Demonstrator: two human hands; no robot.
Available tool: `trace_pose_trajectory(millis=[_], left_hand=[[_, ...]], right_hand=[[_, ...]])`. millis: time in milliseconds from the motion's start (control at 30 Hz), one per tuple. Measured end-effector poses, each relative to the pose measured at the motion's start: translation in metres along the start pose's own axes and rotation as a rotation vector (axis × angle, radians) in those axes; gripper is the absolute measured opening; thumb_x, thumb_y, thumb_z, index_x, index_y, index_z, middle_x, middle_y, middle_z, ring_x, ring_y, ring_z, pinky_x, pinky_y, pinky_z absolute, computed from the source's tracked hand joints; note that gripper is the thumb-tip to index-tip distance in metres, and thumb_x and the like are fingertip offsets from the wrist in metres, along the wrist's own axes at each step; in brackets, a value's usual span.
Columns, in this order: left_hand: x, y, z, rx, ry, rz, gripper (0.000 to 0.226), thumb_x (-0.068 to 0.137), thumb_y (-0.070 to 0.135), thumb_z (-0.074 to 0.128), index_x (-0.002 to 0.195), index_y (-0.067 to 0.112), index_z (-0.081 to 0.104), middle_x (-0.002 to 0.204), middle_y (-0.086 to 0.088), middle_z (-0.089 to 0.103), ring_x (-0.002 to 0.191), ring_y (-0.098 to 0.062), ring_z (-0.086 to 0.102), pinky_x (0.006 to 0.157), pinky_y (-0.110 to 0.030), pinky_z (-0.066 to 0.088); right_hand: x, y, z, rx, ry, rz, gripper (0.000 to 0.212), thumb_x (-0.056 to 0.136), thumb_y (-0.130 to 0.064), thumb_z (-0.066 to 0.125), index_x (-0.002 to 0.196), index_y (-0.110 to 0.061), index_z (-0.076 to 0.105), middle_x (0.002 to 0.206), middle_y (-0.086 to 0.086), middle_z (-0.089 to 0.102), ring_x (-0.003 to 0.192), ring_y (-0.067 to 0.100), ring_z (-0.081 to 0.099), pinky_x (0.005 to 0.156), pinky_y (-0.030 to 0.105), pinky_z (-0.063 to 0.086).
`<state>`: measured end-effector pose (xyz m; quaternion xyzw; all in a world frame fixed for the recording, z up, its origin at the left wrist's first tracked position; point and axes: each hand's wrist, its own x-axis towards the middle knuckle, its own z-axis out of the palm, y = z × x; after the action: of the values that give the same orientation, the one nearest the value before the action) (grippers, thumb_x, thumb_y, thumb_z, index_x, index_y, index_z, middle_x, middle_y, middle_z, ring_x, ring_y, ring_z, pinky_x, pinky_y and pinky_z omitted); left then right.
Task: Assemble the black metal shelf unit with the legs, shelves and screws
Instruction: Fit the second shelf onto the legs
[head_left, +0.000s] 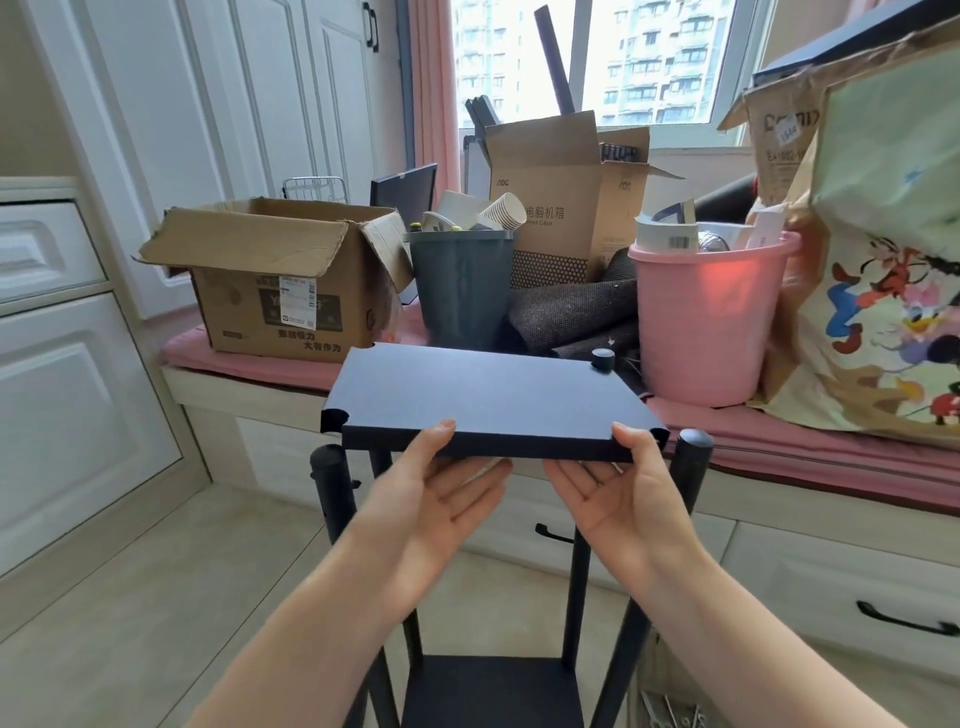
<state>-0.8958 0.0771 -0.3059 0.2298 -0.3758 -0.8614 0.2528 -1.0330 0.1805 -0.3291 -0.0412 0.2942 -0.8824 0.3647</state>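
A black metal shelf (488, 397) with notched corners sits level in front of me, above the frame. My left hand (441, 499) grips its near edge, thumb on top and fingers underneath. My right hand (618, 493) grips the same edge further right in the same way. Black round legs stand upright around it: one at the near left (332, 499), one at the near right (688, 467), and one poking up at the far right corner (602, 359). A lower black shelf (493, 691) is fixed between the legs near the floor. Loose screws (670, 714) lie on the floor at the lower right.
A pink-cushioned window bench (810, 447) runs behind the frame, carrying an open cardboard box (275, 280), a grey bin (460, 291), a pink bucket (701, 317) and a cartoon-print bag (893, 291). White cabinets (62, 364) line the left. Drawers with black handles (904, 621) sit under the bench.
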Motion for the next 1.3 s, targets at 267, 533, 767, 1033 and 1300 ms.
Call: trace_pose_trajectory(millis=[267, 533, 767, 1033, 1300], left_hand=[[-0.041, 0.07, -0.016, 0.434, -0.089, -0.031, 0.047, 0.077, 0.017, 0.057, 0.122, 0.002, 0.063, 0.113, -0.018, 0.074, 0.102, -0.032, 0.074, 0.063, -0.028, 0.062], [-0.004, 0.111, -0.014, 0.576, 0.188, 0.337, 0.02, 0.102, 0.009, 0.051, 0.108, 0.002, 0.068, 0.095, -0.011, 0.078, 0.079, -0.021, 0.077, 0.051, -0.018, 0.057], [0.077, 0.103, -0.035, 0.8, 0.442, 0.483, 0.006, 0.095, 0.016, 0.067, 0.096, 0.019, 0.071, 0.097, -0.002, 0.071, 0.091, -0.019, 0.063, 0.075, -0.025, 0.049], [0.103, 0.088, -0.036, 0.729, 0.31, 0.142, 0.015, 0.104, 0.022, 0.054, 0.113, 0.012, 0.061, 0.087, 0.0, 0.065, 0.067, -0.01, 0.062, 0.041, -0.016, 0.049], [0.116, 0.074, -0.058, 0.729, 0.285, 0.222, 0.011, 0.095, 0.0, 0.062, 0.093, 0.011, 0.066, 0.099, -0.011, 0.065, 0.076, -0.017, 0.062, 0.071, -0.026, 0.053]], right_hand=[[0.01, -0.006, 0.006, 0.081, 0.037, 0.032, 0.023, 0.095, -0.027, 0.056, 0.111, -0.01, 0.061, 0.12, 0.015, 0.068, 0.108, 0.029, 0.067, 0.083, 0.042, 0.054], [0.01, -0.008, 0.002, 0.098, 0.014, 0.045, 0.022, 0.096, -0.027, 0.055, 0.11, -0.012, 0.061, 0.121, 0.015, 0.068, 0.107, 0.028, 0.067, 0.081, 0.043, 0.054], [0.008, -0.009, 0.0, 0.104, 0.025, 0.047, 0.02, 0.096, -0.027, 0.054, 0.107, -0.012, 0.061, 0.115, 0.014, 0.07, 0.108, 0.027, 0.067, 0.082, 0.044, 0.053], [0.013, -0.009, 0.004, 0.136, 0.105, 0.042, 0.023, 0.094, -0.027, 0.055, 0.106, -0.008, 0.059, 0.113, 0.014, 0.068, 0.106, 0.026, 0.066, 0.09, 0.04, 0.053], [0.017, 0.001, 0.001, 0.05, 0.043, 0.074, 0.018, 0.093, -0.012, 0.058, 0.11, -0.007, 0.063, 0.111, 0.013, 0.073, 0.098, 0.027, 0.072, 0.093, 0.043, 0.054]])
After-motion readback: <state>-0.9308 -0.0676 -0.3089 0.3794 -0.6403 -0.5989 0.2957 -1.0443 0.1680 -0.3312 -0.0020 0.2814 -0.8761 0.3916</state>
